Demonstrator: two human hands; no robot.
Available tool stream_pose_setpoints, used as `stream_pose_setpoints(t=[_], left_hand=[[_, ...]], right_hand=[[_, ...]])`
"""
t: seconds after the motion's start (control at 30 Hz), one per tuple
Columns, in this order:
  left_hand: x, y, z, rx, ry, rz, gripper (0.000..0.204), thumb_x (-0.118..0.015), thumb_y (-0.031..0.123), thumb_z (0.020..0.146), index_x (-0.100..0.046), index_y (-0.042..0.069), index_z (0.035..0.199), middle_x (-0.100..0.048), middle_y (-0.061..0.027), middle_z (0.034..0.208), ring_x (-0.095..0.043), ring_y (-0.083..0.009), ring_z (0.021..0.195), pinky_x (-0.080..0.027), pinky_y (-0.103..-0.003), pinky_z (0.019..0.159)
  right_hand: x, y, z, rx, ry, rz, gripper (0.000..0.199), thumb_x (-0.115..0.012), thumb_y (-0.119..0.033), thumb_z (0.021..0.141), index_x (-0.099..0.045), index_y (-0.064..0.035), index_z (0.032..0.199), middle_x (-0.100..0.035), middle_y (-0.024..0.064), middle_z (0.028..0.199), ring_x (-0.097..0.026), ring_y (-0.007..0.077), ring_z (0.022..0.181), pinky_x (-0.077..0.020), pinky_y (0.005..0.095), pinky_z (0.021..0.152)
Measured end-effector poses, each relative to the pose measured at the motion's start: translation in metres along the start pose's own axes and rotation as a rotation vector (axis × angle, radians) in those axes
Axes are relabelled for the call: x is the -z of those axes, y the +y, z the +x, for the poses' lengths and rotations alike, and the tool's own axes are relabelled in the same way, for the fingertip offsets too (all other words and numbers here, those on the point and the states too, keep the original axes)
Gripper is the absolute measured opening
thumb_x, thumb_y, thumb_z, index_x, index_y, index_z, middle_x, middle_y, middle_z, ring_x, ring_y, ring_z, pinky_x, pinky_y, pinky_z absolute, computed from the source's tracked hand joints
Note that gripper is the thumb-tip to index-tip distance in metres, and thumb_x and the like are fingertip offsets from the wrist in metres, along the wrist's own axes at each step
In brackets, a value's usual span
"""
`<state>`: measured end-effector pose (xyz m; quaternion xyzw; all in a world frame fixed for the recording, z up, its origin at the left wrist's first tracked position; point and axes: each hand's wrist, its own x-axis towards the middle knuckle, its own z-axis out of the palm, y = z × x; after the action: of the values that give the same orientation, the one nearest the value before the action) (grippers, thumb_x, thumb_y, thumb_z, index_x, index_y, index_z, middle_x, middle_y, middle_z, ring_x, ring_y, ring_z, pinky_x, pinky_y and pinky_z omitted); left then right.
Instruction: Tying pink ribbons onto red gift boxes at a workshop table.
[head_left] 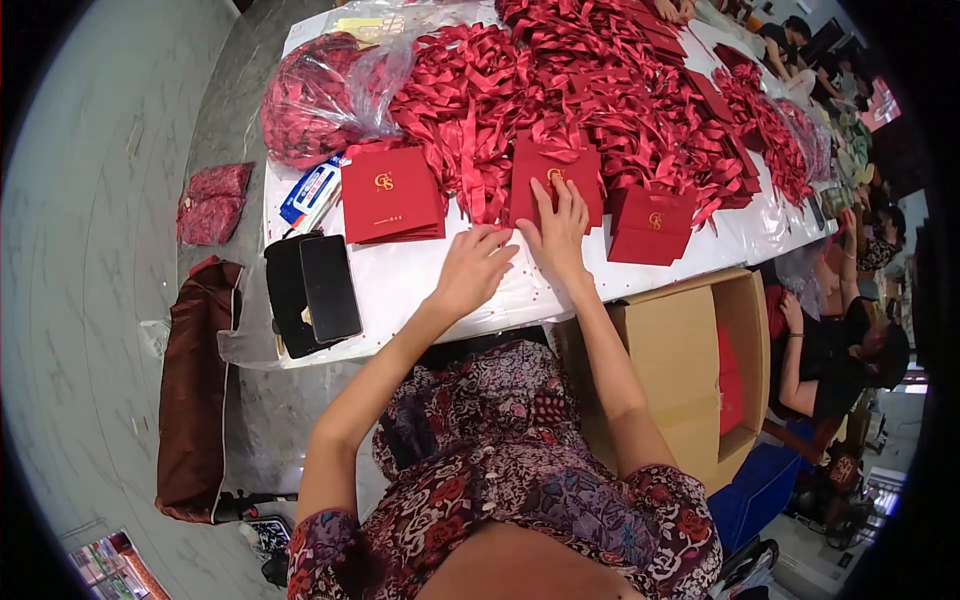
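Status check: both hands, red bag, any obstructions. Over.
Right hand spread on the middle red bag. Left hand near its lower left corner, grip unclear. Loose red ribbons crowd the far side.

Black phone [333, 288] overlapping a black pouch [285, 285], blue-and-white packet [311, 196] near them, brown fabric [196, 390] at left

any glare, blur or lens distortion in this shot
In the head view, fisheye distortion bows the cardboard box and the corners go black; also in the head view, the clear plastic bag catches whitish glare; same head view, left hand and right hand look fairly sharp.
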<state>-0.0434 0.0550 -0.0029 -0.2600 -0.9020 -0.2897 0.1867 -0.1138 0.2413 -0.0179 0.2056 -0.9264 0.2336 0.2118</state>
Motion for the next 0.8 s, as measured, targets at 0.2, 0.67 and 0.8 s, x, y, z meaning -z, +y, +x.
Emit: stream_pose_setpoints(t=[0.2, 0.67, 0.8], left_hand=[[-0.013, -0.014, 0.008, 0.074, -0.177, 0.347, 0.061, -0.064, 0.034, 0.090, -0.051, -0.008, 0.132, -0.054, -0.0197, 0.136, -0.047, -0.0332, 0.127, -0.038, -0.043, 0.103], [0.041, 0.004, -0.031, 0.300, 0.045, 0.138, 0.051, -0.073, 0.012, 0.078, -0.060, 0.007, 0.127, -0.051, -0.0175, 0.136, -0.045, -0.0376, 0.125, -0.040, -0.048, 0.103], [0.068, -0.018, -0.026, 0.360, 0.155, 0.240, 0.052, -0.073, 0.011, 0.078, -0.060, 0.006, 0.128, -0.050, -0.0179, 0.137, -0.044, -0.0379, 0.127, -0.038, -0.049, 0.105]], right_hand=[[0.007, 0.015, 0.006, 0.036, -0.047, 0.028, 0.065, -0.069, -0.030, 0.087, -0.046, -0.0137, 0.146, -0.033, 0.0190, 0.152, -0.027, 0.0427, 0.141, -0.0208, 0.0568, 0.115], [0.026, -0.019, 0.012, 0.124, 0.120, 0.185, 0.024, -0.068, -0.001, 0.077, -0.069, -0.0113, 0.099, -0.059, 0.0074, 0.101, -0.054, 0.0300, 0.102, -0.0398, 0.0424, 0.084], [0.010, -0.040, 0.013, 0.226, 0.027, 0.278, 0.023, -0.069, 0.000, 0.074, -0.070, -0.0121, 0.093, -0.060, 0.0046, 0.094, -0.056, 0.0269, 0.096, -0.0399, 0.0399, 0.083]])
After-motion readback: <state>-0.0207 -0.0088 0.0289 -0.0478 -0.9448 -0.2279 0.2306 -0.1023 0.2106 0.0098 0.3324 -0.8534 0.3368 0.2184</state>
